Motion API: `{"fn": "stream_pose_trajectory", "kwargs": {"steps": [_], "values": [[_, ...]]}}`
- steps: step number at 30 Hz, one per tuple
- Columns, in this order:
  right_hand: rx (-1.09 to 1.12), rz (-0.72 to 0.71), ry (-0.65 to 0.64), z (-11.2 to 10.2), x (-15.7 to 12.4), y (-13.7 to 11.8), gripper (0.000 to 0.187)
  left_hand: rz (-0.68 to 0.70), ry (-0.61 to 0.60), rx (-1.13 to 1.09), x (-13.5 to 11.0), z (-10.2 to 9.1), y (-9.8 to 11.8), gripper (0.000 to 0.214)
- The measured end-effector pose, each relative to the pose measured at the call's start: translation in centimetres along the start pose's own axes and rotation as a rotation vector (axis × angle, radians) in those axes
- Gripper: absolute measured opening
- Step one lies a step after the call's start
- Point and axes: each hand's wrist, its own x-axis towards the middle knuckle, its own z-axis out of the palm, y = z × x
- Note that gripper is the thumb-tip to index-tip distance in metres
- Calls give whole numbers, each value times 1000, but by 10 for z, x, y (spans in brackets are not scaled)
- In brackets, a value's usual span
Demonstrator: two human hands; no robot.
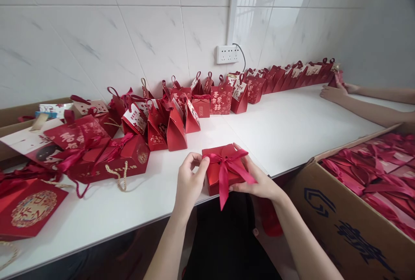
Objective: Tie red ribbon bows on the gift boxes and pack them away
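A small red gift box [215, 178] with a pink-red ribbon bow [224, 162] on its top rests at the front edge of the white table. My left hand [192, 178] grips its left side, thumb near the top edge. On the right side my right hand [259, 180] holds it, fingers at the far corner and thumb low at the front. The bow's tails hang over the front and right of the box. Behind it stand several red folded gift boxes with loops, among them a peaked one [177, 124].
Larger red boxes with rope handles [126, 159] lie at left. A cardboard carton [324, 198] full of ribboned red boxes stands at right. Another person's hands [335, 92] touch a box at the far right. A power strip [227, 54] hangs on the tiled wall.
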Motion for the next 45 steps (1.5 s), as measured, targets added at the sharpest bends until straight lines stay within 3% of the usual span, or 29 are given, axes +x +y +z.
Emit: {"fn": "stream_pose_trajectory", "kwargs": {"steps": [3,6,9,11,14,17,19,21,23,26,29,33,36,39,41,45], "values": [[-140,-84,101,7,-2,1,106,216,88,99,-14,-1,9,18],[-239,-171,202,14,-7,-1,101,667,165,351,-31,0,19,9],[-256,-279,281,20,-12,-5,92,1078,169,582,-43,4,24,14],[-265,-318,328,23,-14,-7,89,1226,167,628,-47,7,25,14],[-286,-318,388,25,-18,-9,87,1288,165,636,-50,7,27,15],[-275,-316,426,24,-22,-9,84,1276,148,605,-53,4,31,14],[-257,-306,423,23,-24,-10,86,1198,160,530,-53,1,33,14],[-244,-300,416,22,-26,-11,87,1005,219,421,-50,-1,32,12],[-259,-316,422,20,-28,-13,86,707,256,313,-42,-3,30,10],[-324,-362,437,14,-31,-17,87,288,221,173,-24,-3,20,17],[-410,-344,499,2,-39,-19,88,98,148,66,-7,1,7,23],[-520,-197,648,-25,-59,-17,81,43,-30,21,-9,25,-7,25],[-526,-129,775,-51,-82,-20,87,144,-194,-54,-34,56,-15,25],[-454,-74,914,-72,-110,-26,100,248,-533,-85,-66,90,-25,23],[-319,-9,975,-79,-130,-29,97,262,-695,-81,-83,111,-32,24],[-29,18,963,-76,-163,-27,87,203,-737,-139,-97,134,-32,27]]}}
